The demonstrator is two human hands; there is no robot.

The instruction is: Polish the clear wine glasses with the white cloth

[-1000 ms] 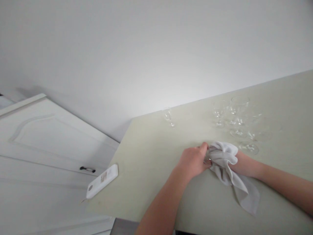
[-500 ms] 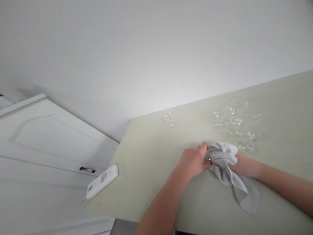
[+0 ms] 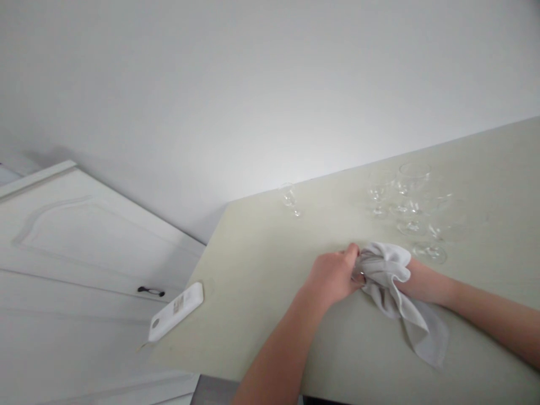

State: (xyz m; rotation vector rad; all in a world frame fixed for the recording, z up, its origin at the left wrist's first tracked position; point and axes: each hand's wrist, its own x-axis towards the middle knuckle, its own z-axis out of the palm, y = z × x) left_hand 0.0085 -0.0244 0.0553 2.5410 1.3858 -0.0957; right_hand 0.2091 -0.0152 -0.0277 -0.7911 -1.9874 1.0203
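My left hand (image 3: pixel 333 277) is closed around a clear glass (image 3: pixel 361 269) that is mostly hidden in a grey cloth (image 3: pixel 394 287). My right hand (image 3: pixel 415 279) is wrapped in that cloth and presses it against the glass; its fingers are covered. The cloth's loose end hangs down onto the pale table (image 3: pixel 270 281). Just behind my hands stands a group of several clear stemmed glasses (image 3: pixel 407 205). One small stemmed glass (image 3: pixel 289 199) stands alone near the table's far edge.
A white flat device (image 3: pixel 176 311) lies at the table's left corner. A white cabinet door with a dark handle (image 3: pixel 151 291) is to the left, below the table's level. A plain white wall rises behind the table.
Almost nothing has moved. Both hands stay on the glass and cloth; the view has shifted slightly.
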